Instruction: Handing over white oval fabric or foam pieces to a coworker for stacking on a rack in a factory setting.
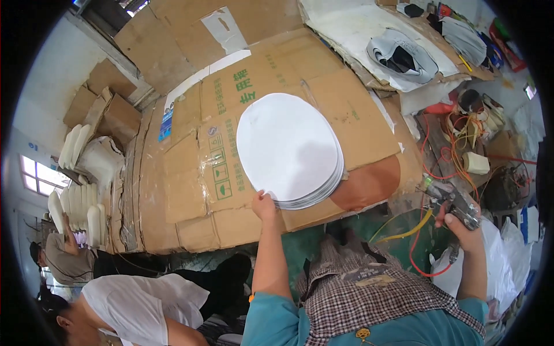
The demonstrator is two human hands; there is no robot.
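My left hand point(264, 204) pinches the near edge of a stack of white oval foam sheets point(287, 149), thumb on top, fingers tucked under the pile. My right hand point(461, 222), well off to the side, is closed around the grip of a grey pneumatic stapler point(453, 202); red and yellow hoses point(416, 242) trail below it.

The stack lies on a worktable covered in flattened brown cardboard point(190, 190), taped in patches, with a bare reddish-brown disc point(369, 183) just right of the pile. Beyond it, further from my left hand, a grey padded cover point(404, 56) rests on white sheeting point(352, 29).

Far left of my hand, white moulded foam pieces point(78, 202) stand in rows against the wall. Below them, two people sit low, one in a white shirt point(144, 303). Past my right hand lie tangled orange cords point(456, 144).
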